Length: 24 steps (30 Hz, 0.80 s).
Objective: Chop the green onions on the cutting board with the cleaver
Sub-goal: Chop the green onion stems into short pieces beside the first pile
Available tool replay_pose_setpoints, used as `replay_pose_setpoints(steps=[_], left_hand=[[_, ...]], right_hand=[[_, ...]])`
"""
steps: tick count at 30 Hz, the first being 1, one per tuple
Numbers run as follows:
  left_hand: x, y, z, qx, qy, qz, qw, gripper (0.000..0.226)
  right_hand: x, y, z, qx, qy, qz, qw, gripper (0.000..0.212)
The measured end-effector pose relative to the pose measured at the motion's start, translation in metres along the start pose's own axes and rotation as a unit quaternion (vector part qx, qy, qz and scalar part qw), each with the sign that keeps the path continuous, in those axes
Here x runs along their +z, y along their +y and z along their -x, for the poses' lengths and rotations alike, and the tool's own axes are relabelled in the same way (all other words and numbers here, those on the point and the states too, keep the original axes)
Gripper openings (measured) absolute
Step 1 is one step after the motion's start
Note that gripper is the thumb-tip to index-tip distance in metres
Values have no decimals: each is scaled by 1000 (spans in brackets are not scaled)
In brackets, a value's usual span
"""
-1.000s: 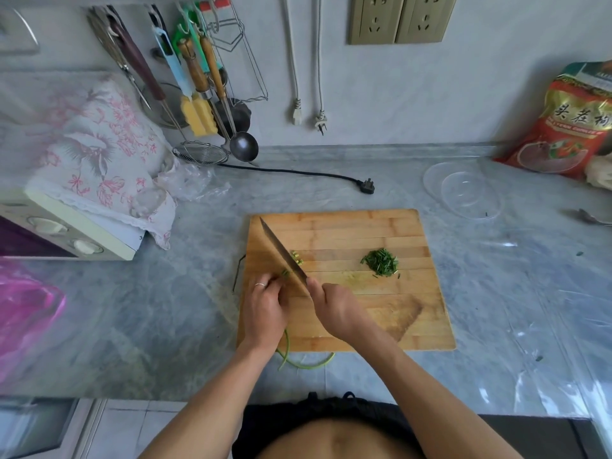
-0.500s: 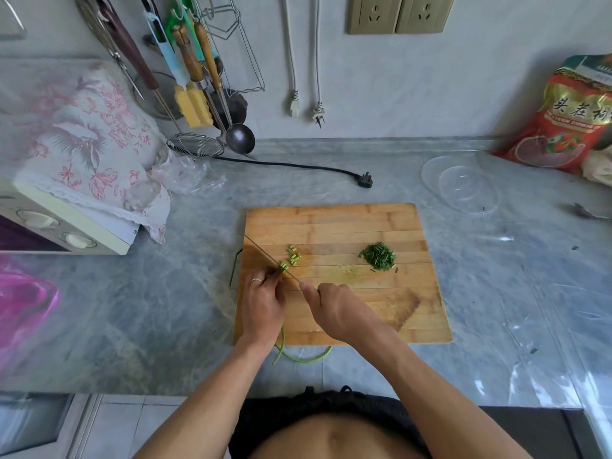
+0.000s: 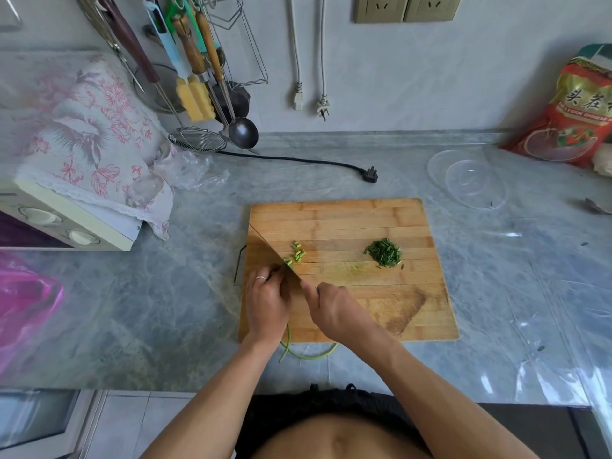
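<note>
A wooden cutting board (image 3: pixel 347 217) lies on the grey marble counter. My right hand (image 3: pixel 334 308) grips the handle of the cleaver (image 3: pixel 265 248), whose blade runs diagonally up-left across the board's left part, edge down on the wood. My left hand (image 3: pixel 266 301), with a ring on it, holds the green onion stalks (image 3: pixel 298 354) against the board beside the blade; their tails curl off the near edge. A few light green cut pieces (image 3: pixel 297 255) lie right of the blade. A heap of dark green chopped onion (image 3: pixel 384 253) sits mid-right on the board.
A clear plastic bowl (image 3: pixel 470 180) and a red food bag (image 3: pixel 576 111) stand at the back right. A black plug and cord (image 3: pixel 369 175) lie behind the board. An oven under floral cloth (image 3: pixel 76 154) fills the left; utensils (image 3: pixel 198 77) hang on the wall.
The cleaver blade has come down from a raised tilt to flat against the board, and a few more light green pieces lie beside it. Both hands stay in place.
</note>
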<state>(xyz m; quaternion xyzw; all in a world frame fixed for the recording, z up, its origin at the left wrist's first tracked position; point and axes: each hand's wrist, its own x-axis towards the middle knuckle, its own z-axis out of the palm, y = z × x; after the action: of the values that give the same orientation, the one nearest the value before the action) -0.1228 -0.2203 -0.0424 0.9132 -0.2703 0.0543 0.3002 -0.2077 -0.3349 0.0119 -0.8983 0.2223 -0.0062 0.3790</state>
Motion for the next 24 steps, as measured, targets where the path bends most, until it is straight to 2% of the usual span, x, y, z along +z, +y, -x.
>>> replay_pose_setpoints(steps=[1,2,3,4,5,6,7,10,19,22,24], left_hand=[[1,0,1,5,1,-4,1000,20],[0,-1,1,7,4,-5,1000,21],[-2,0,0,9,6,-5,1000,22],[-2,-1,0,12,6,-7,1000,23],[-2,-1,1,15,5,-9,1000,25],[-3,0,2,19,3,-10,1000,27],[-4,-1,2,21,0,-9,1000,29],[-4,-1,4,5,-14,-4,1000,30],[-6,-1,3,-3,2,42,999,23],[-4,-5,-2,9,-10,33,999,23],[-2,-9,-5,17,-18,29,999,24]], right_hand=[[8,19,-1,-57,5,29,998,44],[8,21,1,-70,49,34,996,40],[1,13,4,-31,42,6,999,35],[-7,-3,3,36,0,-72,997,33],[-7,-15,-3,76,-33,-128,988,41],[-10,-19,-4,100,-28,-114,988,51],[-11,-17,-6,133,-62,-131,980,60],[-23,-16,-6,176,-78,-189,963,69],[-41,-18,10,73,-81,-52,993,54],[-42,-17,14,71,-92,0,993,55],[-40,-14,17,59,-85,-4,995,56]])
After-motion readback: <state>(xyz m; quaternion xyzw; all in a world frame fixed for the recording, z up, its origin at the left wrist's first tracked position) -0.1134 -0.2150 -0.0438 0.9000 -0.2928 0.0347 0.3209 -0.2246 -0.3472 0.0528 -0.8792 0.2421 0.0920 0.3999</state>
